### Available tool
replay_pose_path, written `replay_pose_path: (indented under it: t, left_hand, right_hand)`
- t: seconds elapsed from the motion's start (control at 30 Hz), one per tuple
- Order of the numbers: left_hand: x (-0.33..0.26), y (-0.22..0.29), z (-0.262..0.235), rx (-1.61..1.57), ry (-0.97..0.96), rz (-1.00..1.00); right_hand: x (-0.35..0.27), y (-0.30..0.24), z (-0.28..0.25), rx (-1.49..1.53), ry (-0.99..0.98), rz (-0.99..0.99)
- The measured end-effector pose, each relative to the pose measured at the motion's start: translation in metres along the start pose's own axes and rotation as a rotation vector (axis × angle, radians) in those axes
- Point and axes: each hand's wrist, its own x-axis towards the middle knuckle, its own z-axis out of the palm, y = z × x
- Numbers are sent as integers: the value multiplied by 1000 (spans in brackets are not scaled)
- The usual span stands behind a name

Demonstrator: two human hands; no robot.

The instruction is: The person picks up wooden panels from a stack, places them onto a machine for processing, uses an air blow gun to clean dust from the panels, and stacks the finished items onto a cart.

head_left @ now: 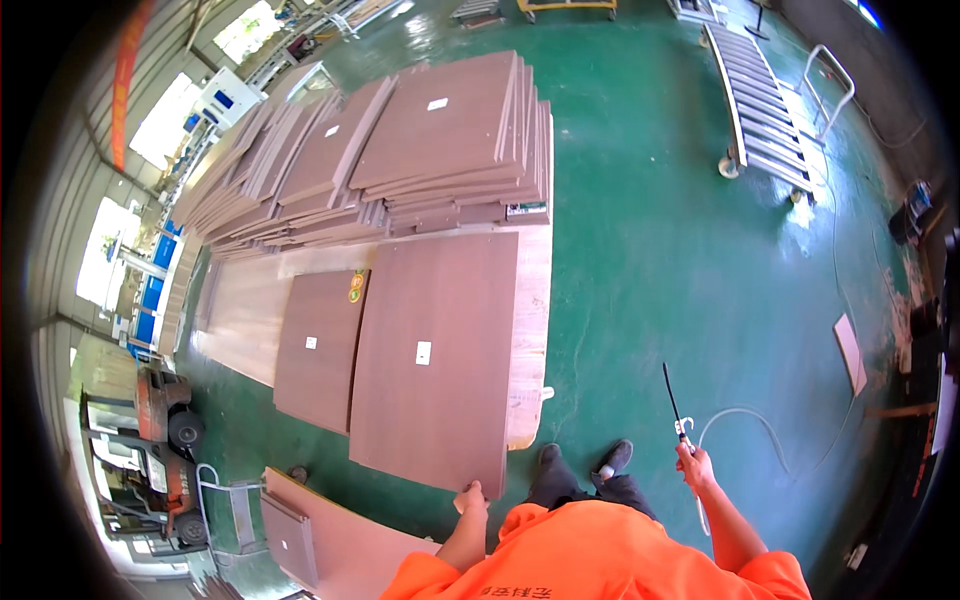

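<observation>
A large brown panel [430, 300] with a white label lies flat on the table, its near end jutting toward me. My left hand [470, 497] is closed on the near edge of this panel, close to its right corner; the fingertips are partly hidden. Out to the right, over the floor, my right hand [695, 465] is wrapped round an air blow gun [682, 428]. The gun's long black nozzle points away from me, and a pale hose trails from it. Just left of the large panel lies a smaller brown panel [318, 345] with a white label and a round-patterned sticker.
Tall stacks of brown panels [435, 125] stand at the table's far side. Lower left are another pale board [350, 520] and a forklift [165, 450]. A roller conveyor cart [760, 105] stands far right on the green floor [640, 260]. The hose [750, 412] curves across the floor.
</observation>
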Motion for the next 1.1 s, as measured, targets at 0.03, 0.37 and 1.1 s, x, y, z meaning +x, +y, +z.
replay_pose_path:
  t: [0.03,0.37,1.1]
  left_hand:
    - [0,-3,3,-53,35,-4]
    - [15,54,11,694,453,326]
    - [-110,642,313,-720,-593,524]
  right_hand:
    - [5,-4,-9,-21,-1,3]
    - [41,-148,-10,-5,-91,-98]
    - [179,-534,1,-175,-378,-243]
